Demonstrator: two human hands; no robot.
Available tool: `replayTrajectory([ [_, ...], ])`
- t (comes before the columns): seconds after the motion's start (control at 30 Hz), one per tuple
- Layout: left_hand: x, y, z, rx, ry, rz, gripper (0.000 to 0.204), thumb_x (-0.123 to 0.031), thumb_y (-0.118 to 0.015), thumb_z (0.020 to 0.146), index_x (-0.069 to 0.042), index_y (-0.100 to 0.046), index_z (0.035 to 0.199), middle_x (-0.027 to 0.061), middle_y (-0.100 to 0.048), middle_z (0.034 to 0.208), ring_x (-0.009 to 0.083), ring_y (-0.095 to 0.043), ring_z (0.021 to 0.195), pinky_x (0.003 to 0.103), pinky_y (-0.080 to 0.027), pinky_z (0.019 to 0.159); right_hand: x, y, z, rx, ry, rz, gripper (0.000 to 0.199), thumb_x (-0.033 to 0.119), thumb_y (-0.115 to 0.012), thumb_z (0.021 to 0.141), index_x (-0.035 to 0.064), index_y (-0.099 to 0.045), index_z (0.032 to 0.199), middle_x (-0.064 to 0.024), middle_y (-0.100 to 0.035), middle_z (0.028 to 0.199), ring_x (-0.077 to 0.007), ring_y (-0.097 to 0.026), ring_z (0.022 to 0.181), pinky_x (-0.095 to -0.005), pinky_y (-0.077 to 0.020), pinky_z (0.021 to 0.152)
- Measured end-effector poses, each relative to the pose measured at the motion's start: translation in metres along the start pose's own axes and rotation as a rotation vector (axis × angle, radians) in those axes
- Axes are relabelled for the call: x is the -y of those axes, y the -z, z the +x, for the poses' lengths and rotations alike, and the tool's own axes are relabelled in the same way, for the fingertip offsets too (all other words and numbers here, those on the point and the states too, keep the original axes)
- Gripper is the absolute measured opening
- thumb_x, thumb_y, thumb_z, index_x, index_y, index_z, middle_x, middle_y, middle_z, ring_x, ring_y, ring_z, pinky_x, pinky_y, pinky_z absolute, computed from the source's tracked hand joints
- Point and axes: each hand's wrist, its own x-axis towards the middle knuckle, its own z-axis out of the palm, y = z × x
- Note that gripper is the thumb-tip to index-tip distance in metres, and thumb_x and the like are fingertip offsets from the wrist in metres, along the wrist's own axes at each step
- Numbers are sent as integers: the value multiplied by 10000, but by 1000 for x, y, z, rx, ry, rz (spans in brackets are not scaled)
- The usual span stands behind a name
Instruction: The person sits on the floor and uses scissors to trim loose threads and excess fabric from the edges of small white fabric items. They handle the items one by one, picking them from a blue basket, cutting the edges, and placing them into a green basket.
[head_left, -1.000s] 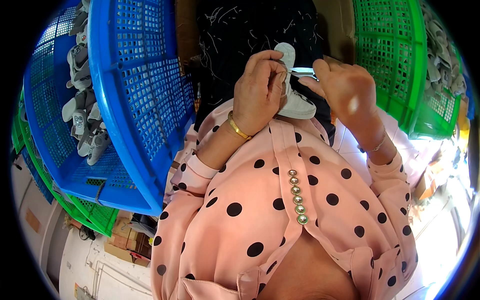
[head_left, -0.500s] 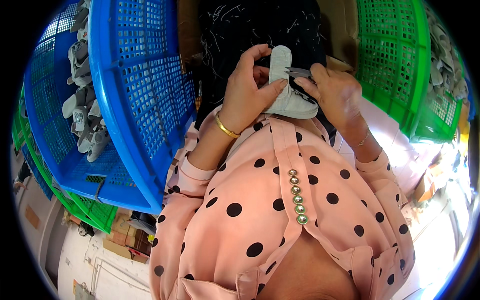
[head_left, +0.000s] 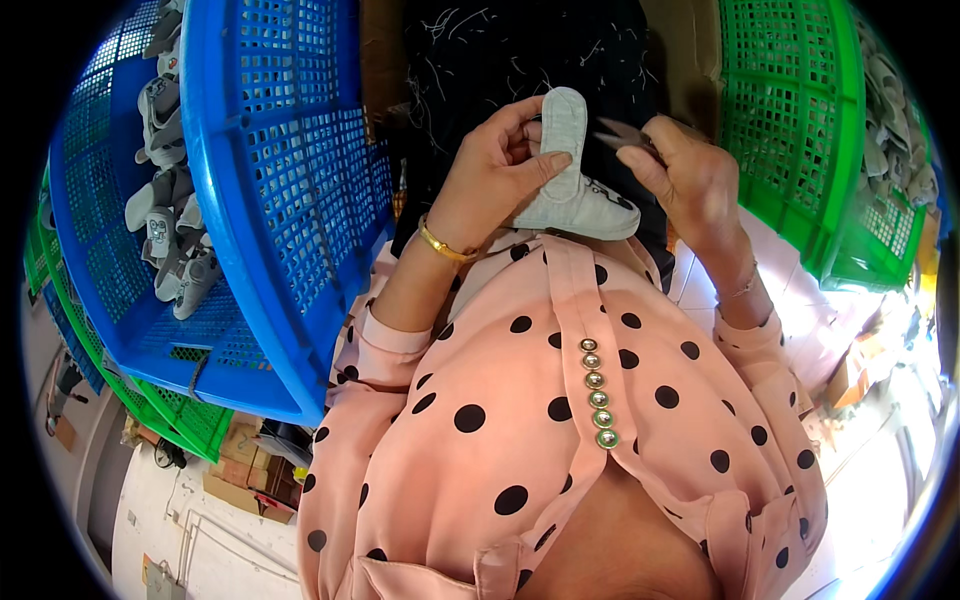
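A small light-grey shoe [head_left: 570, 214] with a dark printed pattern near its toe is held above my dark-clothed lap, its toe pointing right. My left hand [head_left: 492, 172] is closed on the shoe's raised strap [head_left: 566, 115], thumb on the near face and fingers behind. To the right, my right hand [head_left: 695, 180] is closed round a pair of thread snips [head_left: 618, 132]. Their pointed metal blades face left, slightly apart from the strap, and look a little blurred. The palm covers the rest of the snips.
A blue plastic basket [head_left: 215, 215] stands close on my left, with several grey shoes [head_left: 160, 220] beyond its near wall. On my right is a green basket [head_left: 790, 130] with more grey shoes [head_left: 890, 130] beside it. Loose white threads lie on the dark cloth [head_left: 450, 60].
My right hand has drawn the snips to the right, away from the strap. The strap has turned slightly, and its face shows more fully in my left hand.
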Motion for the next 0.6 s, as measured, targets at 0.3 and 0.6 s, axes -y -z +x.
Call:
replayTrajectory([
  [0.3,-4,-2,-2,-1,16,-44,533,-51,-716,854,12,-507,1340,73,-648,1134,123,-615,1011,256,-488,924,7,12,11,70,249,-275,408,390,-737,767,100,-469,662,-53,-446,509,-231,-498,478,-325,-392,439],
  [0.6,-1,-1,-1,-19,21,-74,514,-28,-708,854,6,-523,1332,75,-658,1136,126,-621,1018,255,-497,914,11,18,15,154,239,-232,378,293,-759,767,78,-468,658,-93,-477,564,-270,-525,521,-346,-398,477],
])
